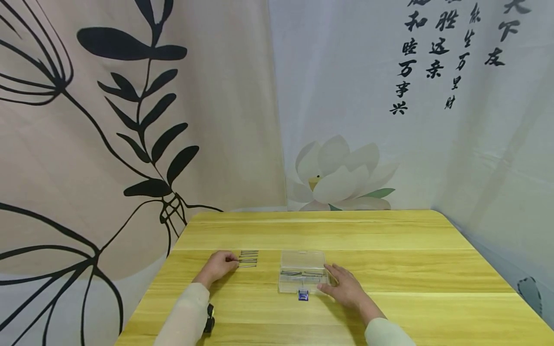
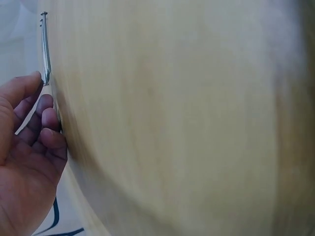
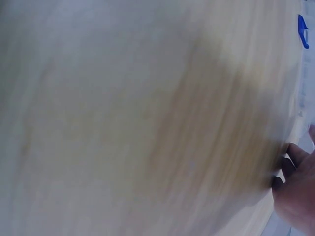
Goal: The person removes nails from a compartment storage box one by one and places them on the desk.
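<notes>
A curtained-off corner indoors, set up as a plain work spot; whether it belonged to a home or a studio could not be told. Cloth hangings closed in the far side and both flanks, the left one (image 1: 233, 120) printed with a dark leafy plant (image 1: 164, 142), the right one (image 1: 346, 72) with a pale lotus (image 1: 342, 175) and brush-style Chinese writing (image 1: 434, 70). Before them stood a yellowish wood-grain bench (image 1: 411, 269) with rounded far corners.
</notes>
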A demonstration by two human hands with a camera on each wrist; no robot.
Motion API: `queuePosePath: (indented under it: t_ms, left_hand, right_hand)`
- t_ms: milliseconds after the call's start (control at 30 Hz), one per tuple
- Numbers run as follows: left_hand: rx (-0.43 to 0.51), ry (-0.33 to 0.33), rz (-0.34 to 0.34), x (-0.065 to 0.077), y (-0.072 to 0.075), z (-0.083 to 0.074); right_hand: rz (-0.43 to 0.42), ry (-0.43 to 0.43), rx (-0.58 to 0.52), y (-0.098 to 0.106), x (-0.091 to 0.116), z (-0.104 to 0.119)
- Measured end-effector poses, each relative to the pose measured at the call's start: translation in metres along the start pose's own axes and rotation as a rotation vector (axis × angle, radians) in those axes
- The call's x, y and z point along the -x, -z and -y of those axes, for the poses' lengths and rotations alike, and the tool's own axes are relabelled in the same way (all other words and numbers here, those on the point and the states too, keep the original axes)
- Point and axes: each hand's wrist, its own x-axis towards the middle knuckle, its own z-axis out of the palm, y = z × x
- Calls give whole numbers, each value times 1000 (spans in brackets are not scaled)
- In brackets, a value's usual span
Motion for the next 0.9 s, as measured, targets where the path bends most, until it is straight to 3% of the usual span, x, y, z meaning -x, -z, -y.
queuePosePath:
  t_ms: [233, 433, 667, 900]
  left_hand:
    - [29, 5, 14, 1, 3, -2]
    - [54, -47, 24, -1, 5, -11]
    - [69, -87, 34, -5, -2, -32]
    - [101, -162, 97, -10, -12, -61]
  right_hand:
    - [-5, 4, -1, 0, 0, 0]
    - [-6, 12, -4, 0, 0, 0]
    - [-3, 15, -2, 0, 0, -1]
    - [0, 15, -5, 0, -1, -1]
